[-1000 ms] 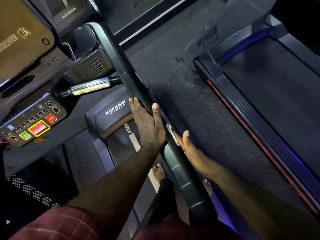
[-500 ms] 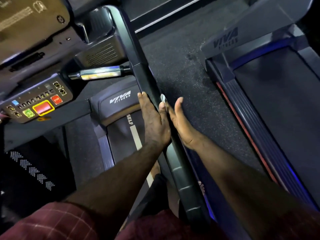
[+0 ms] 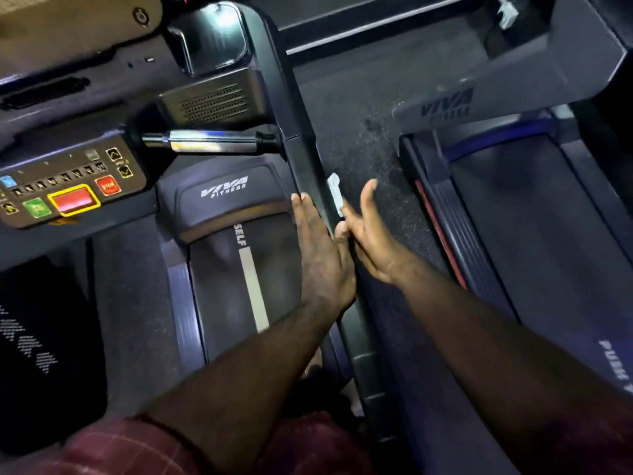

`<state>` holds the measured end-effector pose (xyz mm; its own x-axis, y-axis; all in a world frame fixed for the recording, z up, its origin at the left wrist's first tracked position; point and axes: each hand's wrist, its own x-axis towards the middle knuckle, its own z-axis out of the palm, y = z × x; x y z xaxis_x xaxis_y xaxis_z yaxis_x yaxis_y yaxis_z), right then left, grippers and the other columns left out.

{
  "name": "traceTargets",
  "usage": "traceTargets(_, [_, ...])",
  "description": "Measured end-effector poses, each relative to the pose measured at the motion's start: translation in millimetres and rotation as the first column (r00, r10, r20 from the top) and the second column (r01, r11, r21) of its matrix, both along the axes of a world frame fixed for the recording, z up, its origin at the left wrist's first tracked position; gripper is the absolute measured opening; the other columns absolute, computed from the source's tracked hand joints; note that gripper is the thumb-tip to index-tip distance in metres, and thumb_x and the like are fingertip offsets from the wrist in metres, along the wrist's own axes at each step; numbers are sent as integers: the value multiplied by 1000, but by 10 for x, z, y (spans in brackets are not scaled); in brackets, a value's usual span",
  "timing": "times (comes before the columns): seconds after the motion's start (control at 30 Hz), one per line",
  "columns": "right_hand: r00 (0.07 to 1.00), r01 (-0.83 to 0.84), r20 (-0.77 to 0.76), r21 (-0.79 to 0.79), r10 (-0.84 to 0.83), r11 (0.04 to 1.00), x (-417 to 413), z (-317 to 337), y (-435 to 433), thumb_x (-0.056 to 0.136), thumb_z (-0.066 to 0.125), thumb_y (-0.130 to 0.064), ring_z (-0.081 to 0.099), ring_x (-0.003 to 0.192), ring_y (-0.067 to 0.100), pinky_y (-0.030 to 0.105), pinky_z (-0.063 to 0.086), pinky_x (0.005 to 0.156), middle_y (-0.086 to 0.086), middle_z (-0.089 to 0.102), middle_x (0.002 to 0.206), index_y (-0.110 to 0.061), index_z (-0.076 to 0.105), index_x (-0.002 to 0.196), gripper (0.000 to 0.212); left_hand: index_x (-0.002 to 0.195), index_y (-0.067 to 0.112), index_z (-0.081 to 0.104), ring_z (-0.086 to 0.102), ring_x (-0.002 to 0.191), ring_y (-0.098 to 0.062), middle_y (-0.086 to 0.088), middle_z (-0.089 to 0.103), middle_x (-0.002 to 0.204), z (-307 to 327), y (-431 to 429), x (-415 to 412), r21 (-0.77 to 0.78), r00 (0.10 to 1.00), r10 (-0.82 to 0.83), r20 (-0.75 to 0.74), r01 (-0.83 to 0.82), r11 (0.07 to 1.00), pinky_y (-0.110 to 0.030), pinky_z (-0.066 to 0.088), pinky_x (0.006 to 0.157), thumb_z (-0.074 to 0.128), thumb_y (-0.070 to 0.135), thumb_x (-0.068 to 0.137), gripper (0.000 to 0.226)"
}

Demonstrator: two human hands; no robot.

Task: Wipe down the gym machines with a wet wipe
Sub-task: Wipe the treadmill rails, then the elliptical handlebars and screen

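Treadmill (image 3: pixel 222 207), matte black plastic, stands on a speckled rubber floor (image 3: pixel 359 114). Its long smooth side rail (image 3: pixel 274 80) runs between your hands. Your left hand (image 3: pixel 322 262) lies flat against it with fingers straight. Your right hand (image 3: pixel 370 234), spread, presses the small white wet wipe (image 3: pixel 334 192) to its outer face.

Ahead of my left hand (image 3: pixel 318 255), the silver grip bar (image 3: pixel 212 142) juts from the left side of the rail (image 3: pixel 301 156) and blocks that flank, with the console (image 3: pixel 68 186) close behind. Beside my right hand (image 3: pixel 370 231), bare floor (image 3: pixel 363 125) lies open up to the next treadmill (image 3: pixel 513 217).
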<state>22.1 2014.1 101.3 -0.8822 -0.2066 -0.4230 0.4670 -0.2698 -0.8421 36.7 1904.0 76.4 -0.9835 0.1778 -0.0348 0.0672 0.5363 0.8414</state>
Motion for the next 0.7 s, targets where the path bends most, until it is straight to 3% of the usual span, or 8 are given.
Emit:
traceTargets(0.07, [999, 22, 32, 6, -23, 1000, -239, 6, -54, 92, -10, -76, 54, 120, -15, 8, 41, 103, -18, 47, 153, -31, 25, 163, 91, 167, 5, -1, -13, 162, -14, -10, -11, 176, -4, -8, -15, 7, 1000, 1, -6, -1, 1000, -18, -7, 126, 36, 36, 113, 73])
traceTargets(0.17, [999, 31, -38, 58, -29, 998, -522, 33, -83, 88, -7, -84, 31, 152, 4, 31, 17, 129, -13, 30, 168, -37, 26, 164, 95, 167, 3, 1, -11, 162, -14, -13, -9, 176, -28, -20, -34, 39, 1000, 7, -22, -6, 999, -16, -5, 125, 39, 34, 113, 73])
traceTargets(0.23, [998, 38, -50, 100, -33, 994, -561, -61, -48, 86, -4, -88, 25, 155, 6, 38, 9, 131, -14, 30, 167, -39, 27, 163, 96, 167, 5, 1, -13, 161, -10, -10, -11, 176, 5, -21, -34, 72, 1000, -3, -12, 4, 997, -14, -5, 124, 40, 34, 113, 73])
traceTargets(0.4, [998, 29, 54, 150, -38, 988, -669, 14, -69, 89, -1, -87, 57, 134, 6, 34, 34, 123, -9, 62, 145, -28, 43, 157, 101, 168, 8, 0, -13, 161, -8, -7, -12, 176, 27, -17, -14, 77, 1000, -1, 7, 1, 997, -15, -4, 124, 41, 33, 112, 73])
traceTargets(0.5, [997, 35, 59, 166, -45, 986, -613, 79, -69, 87, -6, -86, 52, 116, -20, 11, 35, 105, -30, 54, 139, -36, 36, 159, 97, 167, 6, 0, -13, 161, -10, -8, -11, 176, 1, -25, -26, 79, 1000, 3, -4, -3, 997, -18, -4, 126, 42, 30, 113, 73])
traceTargets(0.6, [1000, 17, 18, 260, -23, 965, -552, 159, -85, 93, -3, -79, 46, 108, -27, -4, 35, 89, -27, 46, 146, -31, 32, 159, 89, 167, 4, -2, -12, 161, -11, -9, -10, 176, -12, -9, -11, 88, 1000, 12, -15, -10, 996, -20, -4, 127, 43, 27, 113, 73])
traceTargets(0.63, [1000, 3, -6, 299, -2, 954, -558, 224, -138, 95, -1, -78, 46, 108, -30, -8, 33, 85, -28, 46, 143, -32, 32, 157, 84, 167, 4, -2, -12, 161, -11, -8, -10, 176, -16, -11, -8, 102, 1000, 16, -20, -14, 995, -19, -4, 127, 42, 29, 113, 74])
traceTargets(0.7, [995, -46, -59, 486, 86, 873, -617, 215, -193, 83, 11, -94, 28, 139, -22, -2, 20, 106, -21, 29, 163, -27, 14, 166, 106, 167, 7, -1, -9, 159, -2, -1, -5, 175, -29, -20, -8, 175, 998, 61, 13, -62, 983, -11, -2, 124, 35, 39, 113, 73])
